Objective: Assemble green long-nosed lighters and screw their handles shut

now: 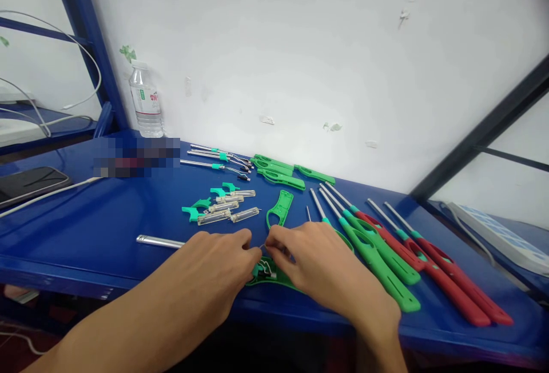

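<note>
An opened long-nosed lighter lies near the table's front edge, its metal tube (159,241) pointing left and its green half shell (281,280) showing under my hands. White wires and a small dark igniter (268,273) sit inside it. My left hand (221,256) is closed over the lighter at the tube end; its fingers hide what they grip. Closed in a pinch, my right hand (315,261) is above the shell, and a thin wire (262,246) runs between the fingertips of both hands. Just behind lies a loose green shell half (281,207).
Clear fuel tanks (221,206) and teal triggers (197,210) lie behind my left hand. Farther back are metal tubes with wires (214,164) and green shells (278,173). Assembled green lighters (381,253) and red lighters (454,281) lie right. A water bottle (146,104) and phone (32,184) stand left.
</note>
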